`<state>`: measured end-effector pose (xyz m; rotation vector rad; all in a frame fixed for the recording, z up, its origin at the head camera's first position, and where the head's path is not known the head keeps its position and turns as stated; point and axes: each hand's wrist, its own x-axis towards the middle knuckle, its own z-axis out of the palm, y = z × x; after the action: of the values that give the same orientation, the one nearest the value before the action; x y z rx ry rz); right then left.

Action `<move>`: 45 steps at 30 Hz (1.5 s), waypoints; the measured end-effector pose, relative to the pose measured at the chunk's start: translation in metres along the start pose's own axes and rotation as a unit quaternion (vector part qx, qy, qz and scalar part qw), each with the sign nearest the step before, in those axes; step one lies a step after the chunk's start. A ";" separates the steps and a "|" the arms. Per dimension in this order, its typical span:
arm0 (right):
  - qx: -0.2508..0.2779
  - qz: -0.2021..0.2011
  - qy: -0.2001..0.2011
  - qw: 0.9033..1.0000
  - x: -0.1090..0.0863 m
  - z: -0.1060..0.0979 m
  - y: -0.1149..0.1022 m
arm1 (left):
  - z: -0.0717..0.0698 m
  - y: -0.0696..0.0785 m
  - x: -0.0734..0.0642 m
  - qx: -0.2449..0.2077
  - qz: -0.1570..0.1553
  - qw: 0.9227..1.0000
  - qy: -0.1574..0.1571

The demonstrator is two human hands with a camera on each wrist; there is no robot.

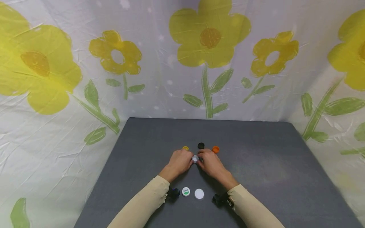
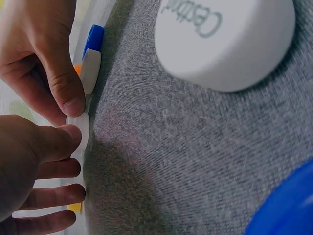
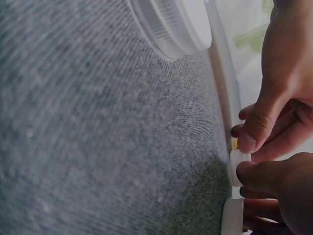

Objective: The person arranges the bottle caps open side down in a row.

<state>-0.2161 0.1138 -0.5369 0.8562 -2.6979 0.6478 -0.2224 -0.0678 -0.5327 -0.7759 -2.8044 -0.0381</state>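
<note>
In the head view a small white bottle cap (image 1: 195, 159) sits between both hands on the dark grey table, its hollow side apparently up. My left hand (image 1: 181, 161) pinches its left side, thumb nearest; the other fingers are spread behind in the left wrist view. From the right, my right hand (image 1: 211, 162) grips the same cap (image 3: 239, 167) between thumb and index finger. Another white cap (image 3: 232, 218) stands by the right fingers in the right wrist view. Just beyond the hands lie a yellow cap (image 1: 185, 148), a black cap (image 1: 201, 145) and an orange cap (image 1: 215, 149).
Between the forearms lie a white cap with green lettering (image 1: 186, 191), a plain white cap (image 1: 199, 193) and a dark blue cap (image 1: 176, 192) close to the left wrist. A flower-printed sheet (image 1: 159, 95) hangs behind the grey table (image 1: 256, 142).
</note>
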 end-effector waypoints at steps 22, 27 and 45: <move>0.019 -0.007 0.035 0.999 -0.007 -0.033 -0.015 | -0.037 0.004 -0.011 -0.013 0.030 0.998 0.048; 0.018 -0.008 0.047 0.999 -0.012 -0.041 -0.019 | -0.047 0.007 -0.014 -0.008 0.044 0.998 0.053; 0.036 -0.039 0.077 0.996 -0.034 -0.067 -0.033 | -0.074 0.016 -0.033 -0.065 0.096 0.990 0.080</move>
<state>-0.1637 0.1383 -0.4790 0.8853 -2.5057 0.7649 -0.1708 -0.0770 -0.4684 -1.0210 -2.5851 -0.2413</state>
